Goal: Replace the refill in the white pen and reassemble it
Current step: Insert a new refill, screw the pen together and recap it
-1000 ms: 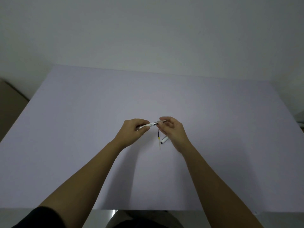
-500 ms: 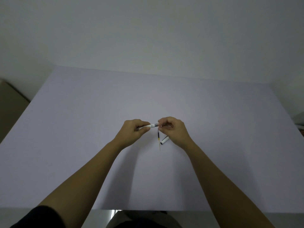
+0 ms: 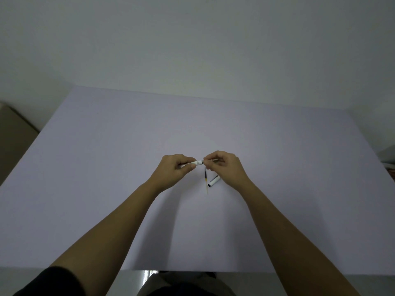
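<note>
My left hand (image 3: 174, 167) grips the white pen barrel (image 3: 197, 163), which lies roughly level above the table. My right hand (image 3: 224, 165) pinches the pen's front section right at the barrel's open end; a thin metal tip (image 3: 214, 160) sticks out past my fingers. The two hands nearly touch. Below them on the table lie a thin refill (image 3: 206, 182) with a dark upper part and yellowish lower part, and a white pen cap (image 3: 213, 181) tilted beside it.
A pale lavender table top (image 3: 106, 167) fills the view, with a white wall behind it. A brown surface (image 3: 10, 133) sits off the left edge. My forearms stretch from the near edge toward the middle.
My right hand has moved left toward the barrel, so less of the dark front section shows between my hands. The refill and cap on the table have not moved.
</note>
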{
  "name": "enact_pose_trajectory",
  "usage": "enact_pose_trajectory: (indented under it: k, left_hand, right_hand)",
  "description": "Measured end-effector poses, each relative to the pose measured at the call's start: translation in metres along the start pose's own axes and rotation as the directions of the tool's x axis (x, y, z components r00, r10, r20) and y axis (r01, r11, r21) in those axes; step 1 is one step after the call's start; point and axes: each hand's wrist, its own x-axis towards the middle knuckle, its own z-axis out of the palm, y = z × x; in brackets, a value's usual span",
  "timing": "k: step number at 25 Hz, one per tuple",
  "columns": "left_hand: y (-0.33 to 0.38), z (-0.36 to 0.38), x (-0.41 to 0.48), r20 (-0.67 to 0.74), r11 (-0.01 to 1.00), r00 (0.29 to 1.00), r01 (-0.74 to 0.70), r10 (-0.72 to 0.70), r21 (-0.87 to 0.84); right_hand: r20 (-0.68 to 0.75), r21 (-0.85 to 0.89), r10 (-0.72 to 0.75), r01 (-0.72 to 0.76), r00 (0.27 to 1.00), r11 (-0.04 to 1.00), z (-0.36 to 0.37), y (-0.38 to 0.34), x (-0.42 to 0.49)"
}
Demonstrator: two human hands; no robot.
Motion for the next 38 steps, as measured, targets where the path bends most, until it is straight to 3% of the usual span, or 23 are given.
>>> enact_pose_trajectory:
  k: [6, 11, 13, 16, 20, 25, 30, 36, 38]
  left_hand:
    - [-0.001, -0.002, -0.004, 0.006, 1.0, 1.0, -0.003, 0.003, 0.0]
    - [0.0, 0.002, -0.006, 0.011, 1.0, 1.0, -0.006, 0.006, -0.008]
    - [0.001, 0.003, -0.006, 0.019, 1.0, 1.0, -0.009, 0.009, -0.007]
    - [0.002, 0.002, -0.006, 0.014, 1.0, 1.0, -0.001, 0.002, -0.012]
    - [0.002, 0.001, -0.006, 0.011, 1.0, 1.0, -0.003, 0.003, 0.004]
    - [0.004, -0.001, -0.005, 0.006, 1.0, 1.0, -0.013, 0.013, 0.0]
    - [0.003, -0.001, -0.005, 0.015, 1.0, 1.0, -0.017, 0.017, 0.009]
    - [0.003, 0.0, -0.005, 0.025, 0.999, 0.999, -0.026, 0.025, 0.024]
    - [0.003, 0.0, -0.006, 0.025, 0.999, 0.999, -0.021, 0.02, 0.025]
  right_hand:
    - [0.057, 0.099, -0.044, 0.039, 0.997, 0.994, -0.001, -0.003, -0.006]
    - [-0.034, -0.016, 0.123, -0.124, 0.992, 0.992, 0.001, -0.005, -0.005]
    - [-0.036, -0.071, 0.105, -0.108, 0.994, 0.992, -0.001, -0.004, -0.005]
    - [0.034, 0.01, 0.036, -0.036, 0.999, 0.999, -0.006, -0.001, -0.006]
    - [-0.018, -0.008, 0.123, -0.123, 0.992, 0.992, -0.007, -0.004, -0.006]
    - [0.055, 0.037, 0.028, -0.03, 0.998, 0.999, -0.008, 0.0, -0.008]
    - [-0.007, 0.04, 0.125, -0.125, 0.992, 0.991, -0.005, -0.001, -0.007]
    - [0.078, 0.094, -0.004, -0.003, 0.997, 0.996, -0.01, -0.004, -0.01]
    - [0.048, 0.121, 0.05, -0.056, 0.998, 0.991, -0.008, -0.006, -0.009]
